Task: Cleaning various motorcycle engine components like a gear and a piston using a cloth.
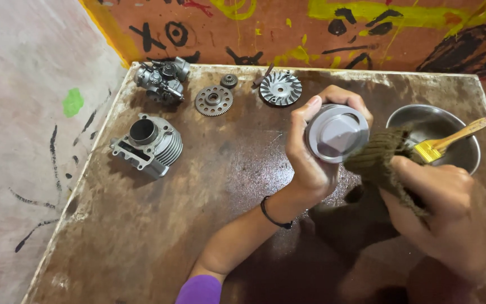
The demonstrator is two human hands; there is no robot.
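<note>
Spanning most of the view, the table [142,236] is a worn brown slab set against a painted wall, with its left edge running diagonally and its far edge just below the wall. Open room lies in the middle and near left of it; the far left corner is taken up by engine parts.

Largest among those parts, a finned cylinder [148,143] lies near the left edge with its bore tilted up and left. Behind it sits a carburettor [161,79], then a big gear [214,101], a small gear [229,81] and a finned disc [280,88] in a row along the far edge. All of these lie well apart from the hands.

At the right, a steel bowl [457,152] stands near the right edge, with a brush [451,139] resting across its rim, handle pointing up and right.

Above the table's middle, the left hand [310,152] holds a piston [336,132], its grip closed around the skirt, the flat crown facing the camera and the axis pointing up towards the viewer. The right hand [442,217] comes in from the lower right, its grip closed on a dark knitted rag [381,160], whose end touches the piston's right side. The piston thus lies up and left of the right hand, between it and the disc, just beside the bowl.
</note>
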